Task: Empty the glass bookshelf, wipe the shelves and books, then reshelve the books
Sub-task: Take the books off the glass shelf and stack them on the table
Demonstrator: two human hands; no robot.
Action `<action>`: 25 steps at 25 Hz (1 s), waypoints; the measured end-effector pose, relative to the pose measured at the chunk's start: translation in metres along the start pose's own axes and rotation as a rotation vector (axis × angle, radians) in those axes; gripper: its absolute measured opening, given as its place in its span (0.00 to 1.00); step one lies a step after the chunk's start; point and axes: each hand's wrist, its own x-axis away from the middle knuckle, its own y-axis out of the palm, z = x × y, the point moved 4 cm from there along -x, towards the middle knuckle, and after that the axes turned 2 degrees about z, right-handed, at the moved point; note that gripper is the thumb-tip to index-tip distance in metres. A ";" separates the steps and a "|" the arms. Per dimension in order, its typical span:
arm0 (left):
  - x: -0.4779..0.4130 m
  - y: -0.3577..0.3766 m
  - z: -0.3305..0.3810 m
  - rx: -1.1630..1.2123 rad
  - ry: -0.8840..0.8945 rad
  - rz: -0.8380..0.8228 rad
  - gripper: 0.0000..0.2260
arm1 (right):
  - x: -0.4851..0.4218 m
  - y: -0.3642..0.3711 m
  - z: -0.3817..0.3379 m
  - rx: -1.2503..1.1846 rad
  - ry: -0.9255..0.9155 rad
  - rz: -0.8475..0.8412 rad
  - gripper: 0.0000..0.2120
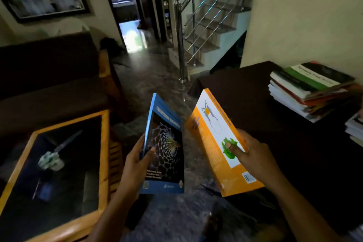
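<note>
Two hands are up close, each holding one book over the shiny stone floor (157, 76). Left hand (137, 155) grips the blue book (167, 163) by its left edge, thumb on the front and fingers behind. That book is flat and smooth, with a round net picture on it. It stands almost straight up, and its long side points away from the person. Right hand (253, 155) grips the orange book (214, 159) by its right edge, thumb pressed on a green patch. This book leans to the left, so its long side runs from low right to high left, and a barcode shows at the bottom. To the right, a dark table (245, 94) holds a stack of books (310, 88) lying flat, edges a bit messy. More books (355, 129) lie just beside it at the picture's edge. On the left is a low table (106, 143) with a yellow wood frame and a dark glass top. Behind it is a dark sofa (49, 68). Steps with a shiny metal rail (196, 25) go up at the back.
</note>
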 end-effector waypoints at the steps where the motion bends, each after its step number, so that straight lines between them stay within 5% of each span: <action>1: -0.030 0.013 0.004 0.003 0.007 -0.035 0.18 | -0.022 -0.006 0.001 -0.005 0.014 0.030 0.22; 14: -0.285 0.286 0.080 0.038 0.168 -0.817 0.17 | -0.164 -0.139 0.030 0.097 0.431 0.590 0.20; 21: -0.316 0.452 0.098 0.125 -0.081 -1.381 0.16 | -0.172 -0.159 0.014 0.229 0.863 0.941 0.23; 25: -0.304 0.530 0.099 0.140 -0.098 -1.461 0.16 | -0.176 -0.168 0.009 0.319 1.033 1.061 0.20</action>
